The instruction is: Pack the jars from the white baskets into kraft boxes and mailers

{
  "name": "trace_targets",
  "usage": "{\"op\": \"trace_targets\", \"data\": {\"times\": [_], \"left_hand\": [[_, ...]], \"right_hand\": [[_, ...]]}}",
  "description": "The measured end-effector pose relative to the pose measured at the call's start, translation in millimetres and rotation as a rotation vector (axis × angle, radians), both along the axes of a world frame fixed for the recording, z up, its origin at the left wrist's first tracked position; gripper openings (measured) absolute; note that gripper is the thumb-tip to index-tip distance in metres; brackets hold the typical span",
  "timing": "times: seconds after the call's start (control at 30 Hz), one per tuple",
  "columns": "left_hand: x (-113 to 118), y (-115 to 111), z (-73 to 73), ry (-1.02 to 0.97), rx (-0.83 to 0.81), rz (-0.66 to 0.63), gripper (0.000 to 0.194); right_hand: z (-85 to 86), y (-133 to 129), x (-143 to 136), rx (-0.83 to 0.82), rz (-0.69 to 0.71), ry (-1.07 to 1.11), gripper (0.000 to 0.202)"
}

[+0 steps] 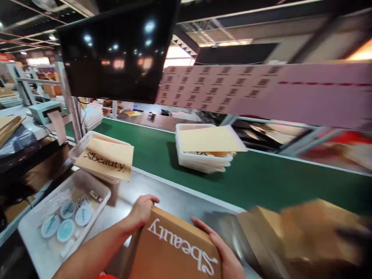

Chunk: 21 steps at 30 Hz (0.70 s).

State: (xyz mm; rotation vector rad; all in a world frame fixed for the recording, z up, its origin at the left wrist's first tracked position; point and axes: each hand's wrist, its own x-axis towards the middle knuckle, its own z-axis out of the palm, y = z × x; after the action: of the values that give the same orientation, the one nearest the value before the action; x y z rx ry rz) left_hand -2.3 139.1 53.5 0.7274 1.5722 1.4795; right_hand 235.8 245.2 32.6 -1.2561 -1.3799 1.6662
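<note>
A brown cardboard box (171,254) with white "Sbeauty" lettering, upside down to me, is held over the metal worktop (136,190). My left hand (142,211) grips its far left corner. On its right side, my right hand (222,248) is wrapped around the edge. To the left of the box lies a white tray (100,197) with several round white-and-blue lidded jars (66,230) and small packets. Behind that tray, another white bin (79,149) carries a tan "Sbeauty" envelope (109,157) across its top.
Beyond the worktop runs a green conveyor belt (145,141), bearing stacked white bins (192,161) topped by a cream sheet (207,138). Blurred brown cardboard (308,232) is at right. Above hang a dark monitor (116,54) and a barcode panel (247,91). A label printer (46,110) stands left.
</note>
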Motion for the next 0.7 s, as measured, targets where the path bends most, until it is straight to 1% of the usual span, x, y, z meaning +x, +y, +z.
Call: {"op": "trace_targets", "data": {"times": [0.03, 0.07, 0.13, 0.17, 0.2, 0.23, 0.27, 0.3, 0.33, 0.4, 0.43, 0.47, 0.5, 0.53, 0.57, 0.6, 0.63, 0.67, 0.7], "left_hand": [[0, -4, 6.7, 0.043, -0.028, 0.005, 0.034], [0, -7, 13.3, 0.075, -0.030, -0.011, 0.036], [-5, -14, 21.6, 0.132, 0.014, -0.065, 0.038], [-9, -17, 21.1, 0.231, 0.094, -0.051, 0.039], [-13, -19, 16.6, 0.320, 0.179, -0.048, 0.041], [-17, -22, 7.9, 0.400, 0.262, -0.038, 0.040], [-22, -26, -4.6, 0.475, 0.326, -0.032, 0.039], [-26, -31, -20.0, 0.554, 0.381, -0.041, 0.039], [-29, -37, -37.0, 0.628, 0.431, -0.058, 0.038], [-35, -54, -70.2, 0.741, 0.446, -0.118, 0.043], [-37, -63, -83.7, 0.778, 0.454, -0.122, 0.045], [-38, -72, -94.2, 0.801, 0.439, -0.132, 0.048], [-38, -81, -101.3, 0.815, 0.419, -0.140, 0.050], [-37, -89, -105.5, 0.820, 0.397, -0.147, 0.051], [-36, -95, -107.4, 0.819, 0.373, -0.157, 0.051], [-35, -101, -107.9, 0.814, 0.353, -0.163, 0.050], [-34, -106, -108.0, 0.805, 0.333, -0.165, 0.049], [-33, -110, -108.0, 0.793, 0.313, -0.159, 0.048], [-32, -113, -108.5, 0.779, 0.297, -0.141, 0.047]], "right_hand": [[7.1, -1, 0, 0.022, 0.015, 0.008, 0.067], [15.0, -3, -2, 0.082, 0.010, 0.017, 0.059], [28.4, -5, -5, 0.249, 0.019, 0.018, 0.052], [31.4, -5, -6, 0.338, 0.036, 0.031, 0.050], [30.5, -6, -5, 0.448, 0.033, 0.048, 0.049], [25.3, -8, -4, 0.579, 0.021, 0.066, 0.049], [15.7, -13, -3, 0.719, 0.039, 0.069, 0.048], [2.3, -21, -1, 0.852, 0.032, 0.069, 0.047], [-14.1, -32, -1, 0.949, 0.025, 0.067, 0.046], [-50.8, -59, 0, 1.087, -0.002, 0.050, 0.051], [-68.3, -74, 1, 1.131, -0.007, 0.035, 0.055], [-83.8, -86, 2, 1.149, -0.002, 0.010, 0.058], [-96.5, -95, 6, 1.156, 0.026, -0.021, 0.060], [-106.0, -100, 13, 1.144, 0.072, -0.058, 0.061], [-112.5, -100, 23, 1.121, 0.109, -0.102, 0.061], [-116.2, -93, 36, 1.088, 0.115, -0.158, 0.058], [-117.1, -82, 52, 1.035, 0.057, -0.237, 0.054], [-115.6, -68, 71, 0.959, -0.067, -0.334, 0.050], [-111.6, -52, 93, 0.864, -0.234, -0.435, 0.047]]}}
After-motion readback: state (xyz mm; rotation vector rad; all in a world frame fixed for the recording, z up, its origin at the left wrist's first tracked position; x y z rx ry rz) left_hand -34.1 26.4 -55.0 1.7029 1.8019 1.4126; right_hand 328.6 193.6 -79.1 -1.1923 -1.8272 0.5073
